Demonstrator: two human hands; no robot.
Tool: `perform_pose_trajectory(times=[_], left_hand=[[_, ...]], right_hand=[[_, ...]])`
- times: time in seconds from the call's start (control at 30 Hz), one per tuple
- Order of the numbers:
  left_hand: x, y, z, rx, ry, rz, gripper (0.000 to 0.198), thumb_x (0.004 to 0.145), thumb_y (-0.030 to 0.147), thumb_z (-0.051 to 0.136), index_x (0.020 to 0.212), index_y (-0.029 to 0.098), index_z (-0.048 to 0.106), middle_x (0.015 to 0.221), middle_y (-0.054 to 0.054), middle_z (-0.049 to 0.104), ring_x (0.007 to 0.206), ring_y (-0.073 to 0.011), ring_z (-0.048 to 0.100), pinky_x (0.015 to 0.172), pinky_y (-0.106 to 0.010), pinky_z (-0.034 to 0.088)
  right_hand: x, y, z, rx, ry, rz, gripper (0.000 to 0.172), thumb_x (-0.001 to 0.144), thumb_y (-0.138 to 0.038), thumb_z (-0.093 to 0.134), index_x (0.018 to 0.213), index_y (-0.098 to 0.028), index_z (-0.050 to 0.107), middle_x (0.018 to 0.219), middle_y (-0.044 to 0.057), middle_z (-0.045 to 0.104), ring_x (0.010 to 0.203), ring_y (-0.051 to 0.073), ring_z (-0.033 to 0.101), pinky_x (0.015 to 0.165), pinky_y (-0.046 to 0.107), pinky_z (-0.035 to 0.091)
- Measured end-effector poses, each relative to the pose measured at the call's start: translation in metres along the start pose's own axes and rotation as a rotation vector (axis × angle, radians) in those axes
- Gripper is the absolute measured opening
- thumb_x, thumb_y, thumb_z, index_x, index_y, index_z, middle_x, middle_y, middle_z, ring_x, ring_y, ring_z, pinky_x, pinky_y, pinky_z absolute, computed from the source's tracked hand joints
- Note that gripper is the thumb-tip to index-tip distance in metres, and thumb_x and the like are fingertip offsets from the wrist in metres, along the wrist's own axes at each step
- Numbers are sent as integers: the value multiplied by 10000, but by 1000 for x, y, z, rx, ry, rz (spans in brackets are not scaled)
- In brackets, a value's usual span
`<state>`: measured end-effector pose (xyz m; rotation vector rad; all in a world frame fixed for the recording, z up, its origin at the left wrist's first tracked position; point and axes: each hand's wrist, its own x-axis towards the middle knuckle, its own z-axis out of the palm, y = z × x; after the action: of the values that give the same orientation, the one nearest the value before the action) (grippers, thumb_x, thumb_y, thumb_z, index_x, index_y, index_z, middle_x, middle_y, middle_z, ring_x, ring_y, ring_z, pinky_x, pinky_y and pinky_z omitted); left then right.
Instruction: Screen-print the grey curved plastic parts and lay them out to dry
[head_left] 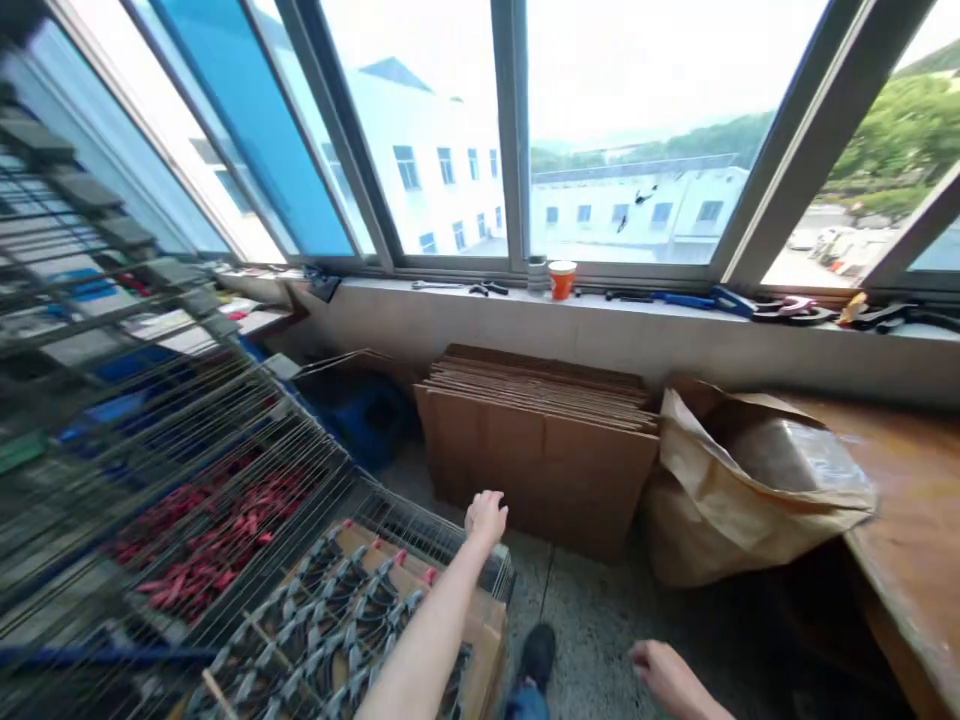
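My left hand (486, 518) reaches forward over the end of a wire rack (450, 540), its fingers loosely bent and apart with nothing visible in them. Whether it touches the wire I cannot tell. Under that forearm lies a cardboard box (487, 640) holding many grey clip-like parts (337, 620) with dark curved pieces; a few pink-red tips show along its far side. Lower right, my right hand (664, 672) hangs above the floor, blurred, its fingers curled and partly hidden. A stack of flat cardboard sheets (540, 460) leans against the wall ahead of both hands.
Pink-red parts (225, 540) lie in a heap behind the wires at left. A brown paper bag (720, 500) stands beside a wooden table (915, 520) at right. On the windowsill are an orange cup (561, 280), a wrench (439, 286) and other tools. My shoe (537, 655) is on the floor.
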<state>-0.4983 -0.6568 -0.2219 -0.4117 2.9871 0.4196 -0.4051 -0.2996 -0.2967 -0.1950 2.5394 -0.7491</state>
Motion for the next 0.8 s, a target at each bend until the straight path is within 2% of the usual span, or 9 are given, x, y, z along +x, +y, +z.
perform_pose_trajectory(times=[0.1,0.2,0.3,0.37,0.47,0.57,0.7,0.8], left_hand=[[98,19,-3,24,18,63,400,907,292,493,1289,213,579,1310,-97,592,1197,-231,507,992,-337,391],[184,29,-3,55,25,112,452,889,258,504,1339,225,535,1390,-101,544,1245,-238,483,1003,-352,392],[250,31,0,103,36,139,505,871,221,507,1376,221,499,1467,-104,483,1324,-249,424,1037,-366,370],[281,28,3,139,33,152,523,860,206,513,1382,202,495,1475,-109,479,1349,-251,404,1056,-365,354],[308,22,8,189,15,184,533,851,193,517,1383,166,500,1447,-115,511,1331,-248,425,1077,-350,331],[318,17,9,221,5,230,513,861,184,490,1372,139,512,1414,-118,533,1279,-252,460,1088,-351,310],[318,13,6,296,54,293,459,866,177,471,1312,129,565,1269,-125,605,1156,-260,520,1021,-351,364],[309,1,2,368,65,314,482,859,158,484,1336,181,549,1253,-109,606,1159,-258,519,976,-347,394]], right_hand=[[97,-23,-46,-7,-26,-47,282,740,-142,518,864,-227,756,921,55,745,957,233,684,850,300,475],[192,-52,-97,-90,93,-19,358,819,-158,481,1078,-185,726,1106,95,706,1084,233,632,947,303,434],[267,-76,-139,-195,217,-10,422,834,-156,477,1212,-155,666,1210,120,653,1150,252,577,992,331,410],[304,-88,-157,-238,273,-3,484,825,-154,498,1297,-151,604,1293,128,604,1204,267,530,1014,350,394],[341,-98,-169,-305,319,58,590,799,-147,542,1388,-149,511,1420,143,499,1306,297,426,1065,387,337],[359,-105,-170,-373,336,101,613,771,-128,568,1380,-157,506,1416,153,493,1316,314,397,1091,435,280],[365,-112,-169,-438,386,102,616,719,-94,596,1329,-155,532,1297,161,561,1220,304,469,1076,453,281],[358,-111,-166,-446,333,119,538,694,-54,583,1220,-167,611,1333,160,534,1260,310,440,1037,443,332]])
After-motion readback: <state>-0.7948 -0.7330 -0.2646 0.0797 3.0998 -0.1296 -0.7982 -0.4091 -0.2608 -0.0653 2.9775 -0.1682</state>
